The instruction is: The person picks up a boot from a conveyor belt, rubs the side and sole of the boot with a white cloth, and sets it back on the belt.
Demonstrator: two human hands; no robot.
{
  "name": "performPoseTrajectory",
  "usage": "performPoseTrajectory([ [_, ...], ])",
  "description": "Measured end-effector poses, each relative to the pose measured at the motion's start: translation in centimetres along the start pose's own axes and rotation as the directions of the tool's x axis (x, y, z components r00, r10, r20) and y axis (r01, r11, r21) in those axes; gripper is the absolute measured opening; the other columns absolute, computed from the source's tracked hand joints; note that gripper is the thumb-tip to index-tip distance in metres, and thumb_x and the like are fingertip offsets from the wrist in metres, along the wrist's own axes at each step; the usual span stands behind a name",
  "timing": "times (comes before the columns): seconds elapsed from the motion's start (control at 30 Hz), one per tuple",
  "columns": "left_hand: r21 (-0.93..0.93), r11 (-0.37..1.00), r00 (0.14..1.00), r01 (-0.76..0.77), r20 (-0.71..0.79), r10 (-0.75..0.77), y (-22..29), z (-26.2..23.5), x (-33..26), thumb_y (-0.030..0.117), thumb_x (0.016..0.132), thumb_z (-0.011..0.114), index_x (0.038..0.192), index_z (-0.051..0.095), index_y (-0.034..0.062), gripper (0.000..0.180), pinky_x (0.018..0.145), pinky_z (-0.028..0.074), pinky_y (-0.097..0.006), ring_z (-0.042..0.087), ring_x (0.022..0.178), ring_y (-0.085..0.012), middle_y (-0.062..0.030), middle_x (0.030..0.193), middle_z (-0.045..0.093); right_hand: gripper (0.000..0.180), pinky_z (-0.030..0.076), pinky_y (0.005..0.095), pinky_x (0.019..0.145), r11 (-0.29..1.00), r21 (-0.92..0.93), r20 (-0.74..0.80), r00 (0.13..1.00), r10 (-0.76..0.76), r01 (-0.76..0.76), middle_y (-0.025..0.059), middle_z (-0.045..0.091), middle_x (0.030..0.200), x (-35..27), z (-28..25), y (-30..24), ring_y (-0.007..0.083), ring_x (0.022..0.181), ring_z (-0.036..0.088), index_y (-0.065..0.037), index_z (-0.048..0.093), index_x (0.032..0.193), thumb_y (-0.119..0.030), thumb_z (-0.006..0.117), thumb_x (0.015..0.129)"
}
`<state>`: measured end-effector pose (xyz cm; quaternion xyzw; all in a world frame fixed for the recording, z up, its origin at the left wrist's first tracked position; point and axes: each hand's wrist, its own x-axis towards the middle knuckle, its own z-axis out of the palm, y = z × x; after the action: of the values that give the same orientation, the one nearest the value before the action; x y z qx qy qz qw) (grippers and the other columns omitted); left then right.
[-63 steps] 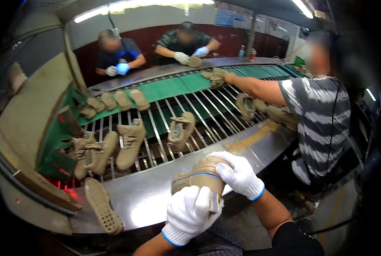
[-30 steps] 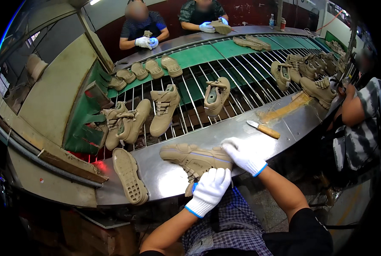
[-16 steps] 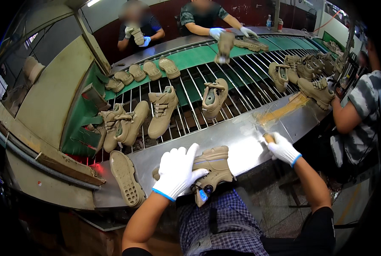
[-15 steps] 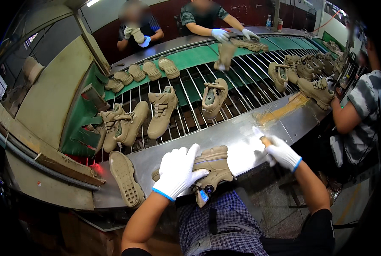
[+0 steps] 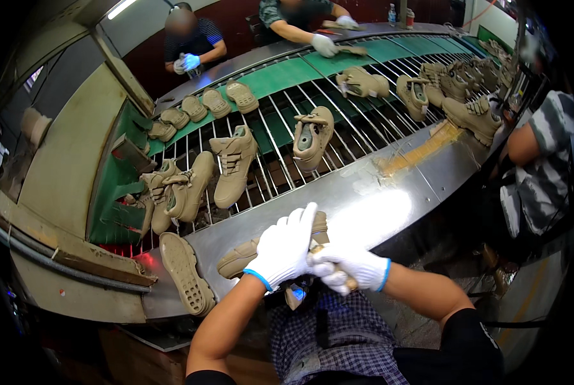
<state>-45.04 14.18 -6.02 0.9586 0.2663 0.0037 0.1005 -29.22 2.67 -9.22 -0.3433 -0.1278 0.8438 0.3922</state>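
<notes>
In a white glove with a blue cuff, my left hand (image 5: pixel 280 247) clamps a tan shoe (image 5: pixel 237 258) at the bench's near edge. The shoe's toe points left, and much of its upper is hidden under the gloves. My right hand (image 5: pixel 357 264), gloved likewise, is wrapped around a wooden-handled tool (image 5: pixel 350 283) and meets the shoe beside my left hand. The tool's working end is hidden. Left of the shoe, a loose tan sole (image 5: pixel 185 273) rests on the metal bench, its heel grid toward me.
Tan shoes (image 5: pixel 237 167) stand on the metal rod rack (image 5: pixel 277 144) beyond the steel bench edge (image 5: pixel 396 215). Several soles (image 5: pixel 242 96) line the green belt (image 5: pixel 287 80). Two co-workers are across the belt; another person (image 5: pixel 534 160) is at right.
My right hand has come left with the tool, from over the bench to the shoe. Across the belt, a co-worker's shoe has landed on the rods. The view has shifted slightly.
</notes>
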Motion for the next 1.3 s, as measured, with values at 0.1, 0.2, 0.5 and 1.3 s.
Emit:
performPoseTrajectory([
  [0.1,-0.01,0.997,0.996,0.079,0.044,-0.079,-0.1,-0.4,-0.5,0.031,0.079,0.08,0.159,0.033,0.0015,0.098,0.096,0.057,-0.048,0.066,0.115,-0.0389,-0.0216,0.137,0.058,0.014,0.039,0.0244,0.037,0.96,0.214,-0.039,0.983,-0.177,0.181,-0.007,0.047,0.07,0.4,2.3,2.7,0.0041,0.046,0.039,-0.009,0.056,0.108,-0.022,0.05,0.11],
  [0.2,-0.022,0.997,0.997,0.078,0.008,-0.078,-0.2,0.0,-0.7,0.029,0.079,0.079,0.157,0.037,0.0031,0.093,0.095,0.057,-0.049,0.066,0.115,-0.0392,-0.0213,0.135,0.06,0.014,0.041,0.0247,0.037,0.903,0.294,-0.123,0.95,-0.288,0.312,-0.0056,0.045,0.07,1.0,2.9,4.7,0.0049,0.046,0.04,-0.008,0.056,0.109,-0.02,0.048,0.11],
  [0.5,-0.085,0.991,0.994,0.101,-0.035,-0.105,0.0,-0.1,-0.9,0.049,0.067,0.09,0.152,0.042,0.0053,0.107,0.097,0.057,-0.047,0.068,0.116,-0.0386,-0.0197,0.133,0.062,0.02,0.046,0.0242,0.037,0.949,-0.285,-0.273,0.937,-0.217,0.136,-0.0028,0.052,0.074,-1.4,0.4,2.4,0.005,0.047,0.045,-0.006,0.053,0.116,-0.024,0.052,0.106],
  [1.3,-0.062,0.989,0.991,0.132,0.02,-0.131,-0.3,-0.3,-0.9,0.059,0.071,0.089,0.148,0.045,-0.0009,0.107,0.092,0.058,-0.046,0.07,0.111,-0.0384,-0.0205,0.131,0.063,0.062,0.061,0.0471,0.072,-0.039,-0.999,0.014,0.82,-0.572,-0.01,0.0239,0.074,0.089,5.0,-1.9,-6.3,0.0381,0.078,0.075,0.002,0.054,0.118,-0.051,0.075,0.093],
])
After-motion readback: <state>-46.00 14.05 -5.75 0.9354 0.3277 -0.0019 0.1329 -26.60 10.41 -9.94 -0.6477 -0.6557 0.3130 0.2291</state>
